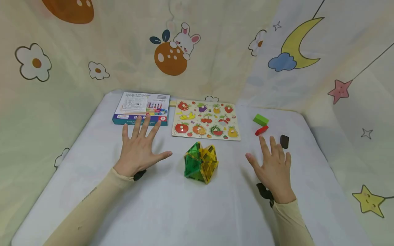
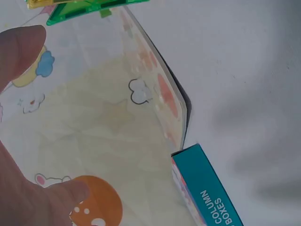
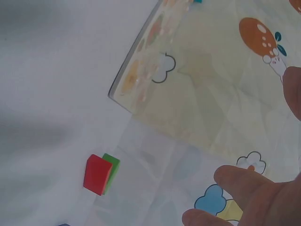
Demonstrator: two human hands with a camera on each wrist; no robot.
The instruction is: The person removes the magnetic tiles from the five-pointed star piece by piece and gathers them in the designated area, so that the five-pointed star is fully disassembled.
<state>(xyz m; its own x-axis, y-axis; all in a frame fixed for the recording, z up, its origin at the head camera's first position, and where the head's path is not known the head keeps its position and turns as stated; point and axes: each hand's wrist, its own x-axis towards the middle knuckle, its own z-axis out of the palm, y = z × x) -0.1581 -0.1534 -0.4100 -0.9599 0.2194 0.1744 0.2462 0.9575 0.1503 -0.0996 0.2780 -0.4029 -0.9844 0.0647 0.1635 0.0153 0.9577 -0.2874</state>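
Here, a big white table [image 1: 184, 212] fills the middle, with cartoon cloth hung behind it. Near the far edge lies a fruit puzzle [image 1: 205, 119], and just left of it, toward the far left corner, lies a box [image 1: 141, 108]. The left hand [image 1: 139, 150] hangs over the table just in front of the box, palm down. Its fingers are straight and spread wide, and it holds nothing. The right hand [image 1: 274, 165] hangs over the right side of the table, also flat with the fingers spread and holding nothing. Between the two hands, in the middle of the table, stands a tile shape [image 1: 200, 162] made of green and yellow see-through tiles. Neither hand touches it. Toward the far right corner lie a green block [image 1: 261, 119] and a red block [image 1: 261, 130], close together. A small dark block [image 1: 284, 141] sits just past the right fingertips.
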